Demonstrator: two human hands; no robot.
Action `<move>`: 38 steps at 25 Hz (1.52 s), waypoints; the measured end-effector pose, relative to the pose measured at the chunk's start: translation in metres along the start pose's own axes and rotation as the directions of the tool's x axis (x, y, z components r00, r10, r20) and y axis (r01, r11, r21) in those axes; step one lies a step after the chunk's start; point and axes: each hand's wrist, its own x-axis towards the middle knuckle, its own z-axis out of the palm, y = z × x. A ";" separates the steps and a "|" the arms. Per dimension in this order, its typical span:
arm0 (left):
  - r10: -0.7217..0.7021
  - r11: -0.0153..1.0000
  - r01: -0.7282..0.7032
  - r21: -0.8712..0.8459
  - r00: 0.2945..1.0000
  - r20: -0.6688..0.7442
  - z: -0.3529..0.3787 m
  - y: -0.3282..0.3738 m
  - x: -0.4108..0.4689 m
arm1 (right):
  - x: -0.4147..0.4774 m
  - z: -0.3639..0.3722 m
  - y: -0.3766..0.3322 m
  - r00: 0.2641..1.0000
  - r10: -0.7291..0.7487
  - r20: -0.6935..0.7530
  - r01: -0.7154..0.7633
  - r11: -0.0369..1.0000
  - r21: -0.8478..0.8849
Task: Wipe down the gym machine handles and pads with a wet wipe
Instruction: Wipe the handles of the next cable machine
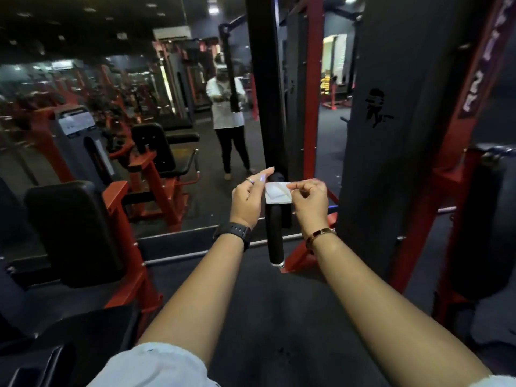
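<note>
Left hand & right hand each pinch one edge of the wet wipe, pulling it flat across the upper part of the black handle. We can't tell if it's touching. We reckon it's spread to wrap round the grip.

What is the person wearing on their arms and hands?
The left hand wears a silver ring and pale purple nail polish, with a black watch on its wrist. The right hand has a gold-coloured bangle at its wrist. Both arms are bare up to white rolled sleeves.
</note>
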 end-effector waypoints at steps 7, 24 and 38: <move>0.002 1.000 0.003 -0.024 0.975 0.221 -0.006 -0.031 0.011 | -0.020 0.021 -0.009 0.977 -0.189 0.097 0.209 0.935 -0.286; 0.026 1.000 -0.026 -0.004 0.984 0.176 -0.004 -0.046 0.024 | -0.031 0.036 0.000 0.872 -0.464 0.158 0.465 0.681 -0.566; 0.119 0.959 -0.198 0.203 0.930 0.347 -0.012 -0.042 0.021 | -0.051 0.034 0.016 0.716 -0.676 0.174 0.607 0.479 -0.635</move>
